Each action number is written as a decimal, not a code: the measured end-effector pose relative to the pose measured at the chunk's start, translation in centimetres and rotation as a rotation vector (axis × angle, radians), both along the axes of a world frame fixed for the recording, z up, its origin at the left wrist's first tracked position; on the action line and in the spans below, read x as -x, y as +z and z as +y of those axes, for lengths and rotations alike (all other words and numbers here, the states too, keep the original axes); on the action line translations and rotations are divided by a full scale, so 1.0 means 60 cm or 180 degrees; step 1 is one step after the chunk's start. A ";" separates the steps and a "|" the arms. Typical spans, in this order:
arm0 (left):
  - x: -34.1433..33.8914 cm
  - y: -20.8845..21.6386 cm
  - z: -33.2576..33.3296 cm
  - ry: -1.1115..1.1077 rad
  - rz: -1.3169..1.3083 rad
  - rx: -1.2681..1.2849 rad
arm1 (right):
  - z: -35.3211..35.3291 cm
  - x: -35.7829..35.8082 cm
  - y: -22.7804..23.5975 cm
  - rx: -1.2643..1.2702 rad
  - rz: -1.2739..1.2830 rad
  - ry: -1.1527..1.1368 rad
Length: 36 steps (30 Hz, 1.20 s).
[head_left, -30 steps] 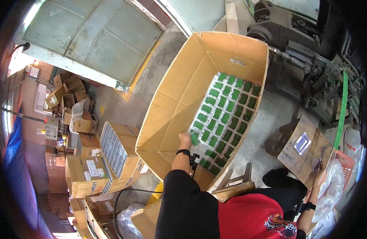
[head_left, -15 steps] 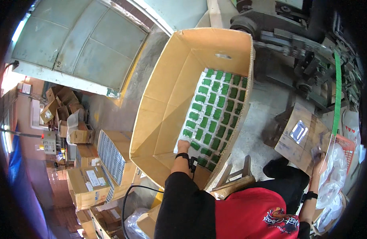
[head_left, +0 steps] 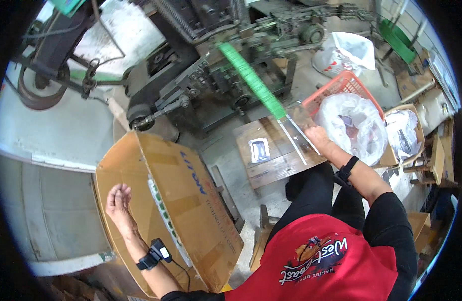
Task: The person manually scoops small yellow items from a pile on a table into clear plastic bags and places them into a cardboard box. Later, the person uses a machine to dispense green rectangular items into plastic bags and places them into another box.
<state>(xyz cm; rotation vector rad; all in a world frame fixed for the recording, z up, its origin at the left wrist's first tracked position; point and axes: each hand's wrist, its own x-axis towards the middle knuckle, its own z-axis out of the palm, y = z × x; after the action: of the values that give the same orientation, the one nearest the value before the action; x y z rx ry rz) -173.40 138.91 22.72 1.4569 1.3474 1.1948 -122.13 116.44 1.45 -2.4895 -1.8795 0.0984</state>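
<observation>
My left hand (head_left: 119, 206) is raised over the open top of a large cardboard box (head_left: 191, 200), its fingers loosely bent and slightly apart, with nothing seen in them. Inside the box, along its right wall, a white layer with green packs (head_left: 163, 213) shows edge-on. My right hand (head_left: 319, 139) is at the right edge of a wooden board (head_left: 271, 168), beside two thin pale rails (head_left: 297, 142). Its fingers are closed, and what they grip is hidden. A long green strip (head_left: 253, 80) runs from the machine down to the rails. A small dark-and-white pack (head_left: 259, 150) lies on the board.
A dark metal machine (head_left: 191, 90) stands beyond the board. To the right are a red plastic basket (head_left: 349, 83) lined with a clear bag (head_left: 351, 125), a white sack (head_left: 344, 52) and a carton of plastic wrapping (head_left: 402, 131). A small wooden stool (head_left: 263, 231) stands by my legs.
My view has swung right toward the machine and board. My left hand has come up off the green packs in the box. My right hand stays by the board's edge.
</observation>
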 end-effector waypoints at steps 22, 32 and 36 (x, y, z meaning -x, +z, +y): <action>-0.492 -0.217 -0.260 -0.1421 -0.1782 0.3108 | 0.119 0.005 0.242 -0.0708 0.1710 0.0456; -0.574 -0.225 -0.342 -0.1765 -0.2367 0.3311 | 0.032 0.040 0.217 -0.0309 0.1891 0.0364; -0.578 -0.210 -0.332 -0.1509 -0.2146 0.3246 | -0.009 0.052 0.209 -0.0703 0.2586 0.0204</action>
<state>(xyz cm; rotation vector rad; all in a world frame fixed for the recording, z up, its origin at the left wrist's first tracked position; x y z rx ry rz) -138.73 118.96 10.09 0.4947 0.8258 0.4491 -125.25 115.91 13.98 -1.8174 -1.4987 0.7293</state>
